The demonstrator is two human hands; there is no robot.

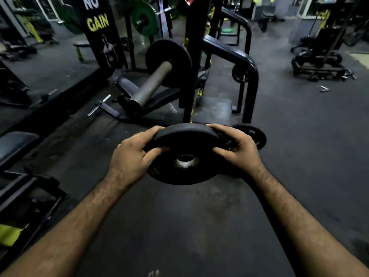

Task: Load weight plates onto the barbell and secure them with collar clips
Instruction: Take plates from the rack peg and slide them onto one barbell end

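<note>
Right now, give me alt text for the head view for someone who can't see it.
Both hands, left and right, hold a black plate flat above a dark gym floor, its centre hole facing up. Ahead, a bar sleeve points toward the camera with one black plate already on it. Another plate lies on the floor beyond the right hand.

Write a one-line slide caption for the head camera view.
Both hands, left hand and right hand, carry a black weight plate toward the barbell sleeve, which already holds one plate.
</note>
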